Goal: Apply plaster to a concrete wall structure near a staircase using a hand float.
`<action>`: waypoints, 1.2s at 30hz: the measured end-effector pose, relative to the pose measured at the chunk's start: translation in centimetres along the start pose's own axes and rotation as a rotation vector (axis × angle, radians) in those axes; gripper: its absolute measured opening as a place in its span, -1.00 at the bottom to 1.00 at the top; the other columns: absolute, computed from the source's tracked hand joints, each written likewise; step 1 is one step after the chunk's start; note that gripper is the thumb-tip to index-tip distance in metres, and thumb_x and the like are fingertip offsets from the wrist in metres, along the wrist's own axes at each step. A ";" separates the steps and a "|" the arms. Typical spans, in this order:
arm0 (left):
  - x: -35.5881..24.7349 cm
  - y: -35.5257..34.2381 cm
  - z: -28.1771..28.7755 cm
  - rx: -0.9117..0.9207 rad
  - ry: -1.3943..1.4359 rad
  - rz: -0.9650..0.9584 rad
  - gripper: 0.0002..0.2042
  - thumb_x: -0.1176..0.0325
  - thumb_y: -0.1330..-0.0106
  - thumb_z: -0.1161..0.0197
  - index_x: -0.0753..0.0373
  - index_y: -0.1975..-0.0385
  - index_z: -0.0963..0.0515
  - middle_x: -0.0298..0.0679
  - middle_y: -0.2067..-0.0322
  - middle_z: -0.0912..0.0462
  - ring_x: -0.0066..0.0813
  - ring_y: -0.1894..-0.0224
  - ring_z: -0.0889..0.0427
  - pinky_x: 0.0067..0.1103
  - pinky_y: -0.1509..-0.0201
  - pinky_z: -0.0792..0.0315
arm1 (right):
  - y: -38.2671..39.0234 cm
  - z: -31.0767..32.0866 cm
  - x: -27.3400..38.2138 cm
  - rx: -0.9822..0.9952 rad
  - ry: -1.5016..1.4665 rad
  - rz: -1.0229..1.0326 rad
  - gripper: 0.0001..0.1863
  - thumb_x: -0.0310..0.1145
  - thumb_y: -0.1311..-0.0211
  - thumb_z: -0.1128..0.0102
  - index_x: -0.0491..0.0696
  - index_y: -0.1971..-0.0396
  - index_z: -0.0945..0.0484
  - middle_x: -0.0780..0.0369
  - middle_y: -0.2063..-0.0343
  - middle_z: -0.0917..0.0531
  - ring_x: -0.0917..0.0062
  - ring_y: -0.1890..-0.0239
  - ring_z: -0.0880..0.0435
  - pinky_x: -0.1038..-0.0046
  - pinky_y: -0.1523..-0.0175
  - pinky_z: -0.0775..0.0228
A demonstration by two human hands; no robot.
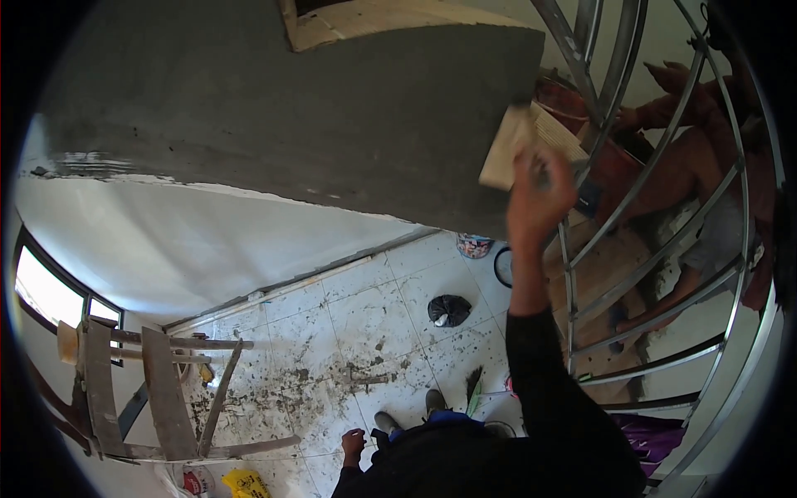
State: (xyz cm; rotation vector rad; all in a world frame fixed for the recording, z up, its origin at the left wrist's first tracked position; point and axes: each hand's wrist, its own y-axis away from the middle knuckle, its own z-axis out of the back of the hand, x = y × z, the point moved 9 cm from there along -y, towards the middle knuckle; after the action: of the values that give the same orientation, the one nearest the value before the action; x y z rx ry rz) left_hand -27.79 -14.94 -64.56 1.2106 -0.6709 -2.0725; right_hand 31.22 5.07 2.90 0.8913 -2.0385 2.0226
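Past the black sleeve (564,390) at four o'clock, holding a wooden float (501,153) in the grip of the right hand (541,192) near two, seemingly flat for even contact with grey plaster (332,108). Cannot tell the grip of the left hand (353,446), near six.

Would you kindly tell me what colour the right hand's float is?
The float is pale yellowish tan, best seen in the head view.
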 end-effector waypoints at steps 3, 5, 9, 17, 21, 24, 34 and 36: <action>-0.5 0.0 -0.6 -0.009 -0.053 -0.031 -0.74 0.22 -0.16 -0.34 0.23 0.25 -0.73 -0.15 0.43 -0.76 -0.34 0.47 -0.77 -0.48 0.27 -0.63 | -7.0 -2.3 6.1 -0.025 -0.056 0.075 -0.85 -0.52 -0.08 -0.39 -0.12 0.35 -0.61 0.24 0.45 -0.60 0.51 0.38 -0.55 0.41 0.26 -0.38; -0.5 0.0 -1.2 0.022 -0.087 -0.047 -0.73 0.21 -0.16 -0.34 0.22 0.24 -0.73 -0.15 0.42 -0.77 -0.35 0.44 -0.77 -0.48 0.27 -0.62 | -6.4 -2.9 8.2 -0.003 -0.164 0.144 -0.86 -0.52 -0.08 -0.39 -0.13 0.36 -0.61 0.24 0.46 -0.60 0.51 0.40 -0.55 0.42 0.27 -0.38; -0.4 -0.2 -1.6 0.031 0.049 -0.063 -0.73 0.26 -0.29 -0.28 0.27 0.11 -0.67 -0.21 0.41 -0.74 -0.41 0.47 -0.75 -0.53 0.55 -0.56 | -0.5 -3.5 8.0 0.113 -0.040 0.288 -0.86 -0.52 -0.05 -0.38 -0.10 0.35 -0.63 0.25 0.44 -0.60 0.47 0.38 -0.59 0.42 0.26 -0.39; 4.3 1.8 -0.2 0.021 -0.034 0.024 -0.74 0.19 -0.14 -0.31 0.22 0.29 -0.74 -0.18 0.56 -0.72 -0.37 0.56 -0.74 -0.47 0.42 -0.61 | -2.2 -5.8 15.0 0.206 -0.037 0.461 -0.83 -0.53 -0.08 -0.37 -0.11 0.30 -0.63 0.22 0.34 -0.66 0.43 0.28 -0.63 0.38 0.19 -0.42; 5.7 1.8 0.3 -0.012 0.147 0.112 -0.76 0.29 -0.20 -0.29 0.25 0.20 -0.69 -0.25 0.52 -0.65 -0.44 0.56 -0.65 -0.51 0.59 -0.49 | 3.3 -3.7 7.5 0.120 -0.072 0.139 -0.83 -0.51 -0.04 -0.36 -0.07 0.32 -0.63 0.25 0.40 -0.61 0.40 0.33 -0.59 0.31 0.15 -0.41; 6.3 2.2 1.6 -0.059 0.108 0.080 -0.72 0.18 -0.15 -0.31 0.21 0.26 -0.74 -0.19 0.56 -0.72 -0.39 0.53 -0.75 -0.50 0.47 -0.59 | -0.9 -2.6 4.3 -0.035 -0.039 -0.252 -0.81 -0.51 -0.02 -0.36 -0.06 0.31 -0.63 0.27 0.40 -0.61 0.40 0.34 -0.59 0.30 0.16 -0.41; 4.8 1.3 2.8 -0.027 0.194 0.098 -0.71 0.22 -0.18 -0.33 0.23 0.18 -0.71 -0.16 0.47 -0.73 -0.36 0.49 -0.76 -0.48 0.52 -0.57 | 5.2 -3.7 4.7 -0.033 -0.120 -0.233 -0.75 -0.51 0.03 -0.41 0.02 0.29 -0.63 0.31 0.34 -0.62 0.40 0.22 -0.58 0.28 -0.03 -0.25; 3.3 1.0 3.7 -0.065 0.160 -0.053 -0.72 0.22 -0.18 -0.33 0.23 0.20 -0.71 -0.15 0.48 -0.73 -0.36 0.48 -0.76 -0.50 0.50 -0.57 | 2.7 -5.0 7.1 -0.020 -0.153 -0.120 -0.75 -0.51 0.04 -0.42 0.01 0.29 -0.63 0.30 0.34 -0.62 0.40 0.22 -0.57 0.27 -0.02 -0.27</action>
State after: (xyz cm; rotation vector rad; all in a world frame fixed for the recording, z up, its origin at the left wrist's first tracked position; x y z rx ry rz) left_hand -32.06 -17.58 -64.07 1.3527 -0.4981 -1.9988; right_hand 22.55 7.36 4.46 1.1672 -2.0213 1.9232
